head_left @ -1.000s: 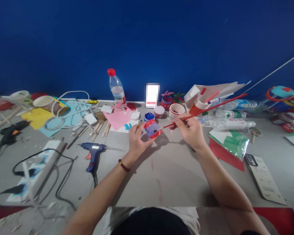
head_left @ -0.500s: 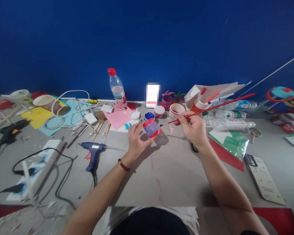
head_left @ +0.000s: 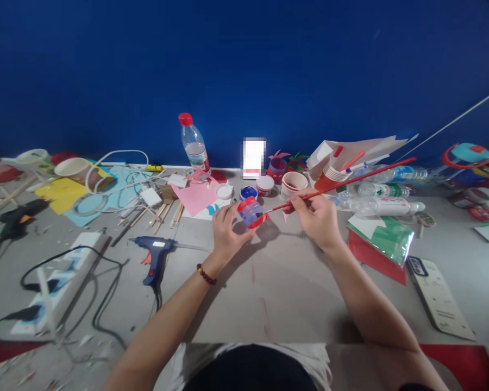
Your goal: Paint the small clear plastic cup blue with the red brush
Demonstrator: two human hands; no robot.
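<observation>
Near the tabletop's (head_left: 236, 304) front left corner, a power strip (head_left: 72, 271) is lying, then a blue glue gun (head_left: 158, 252). The left hand (head_left: 227, 231) is gripping a red-and-blue cup (head_left: 250, 213) above the tabletop, toward the back edge. A red paintbrush (head_left: 342, 183) is pointing its bristles at the cup's right side; the right hand (head_left: 318, 217) is pinching its handle. A phone (head_left: 440, 298) is resting by the front right.

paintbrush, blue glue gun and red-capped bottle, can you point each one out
Paintbrush (head_left: 350, 181): head view, on its red handle.
Blue glue gun (head_left: 158, 257): head view, on its grip.
Red-capped bottle (head_left: 194, 145): head view, on its clear body.
</observation>
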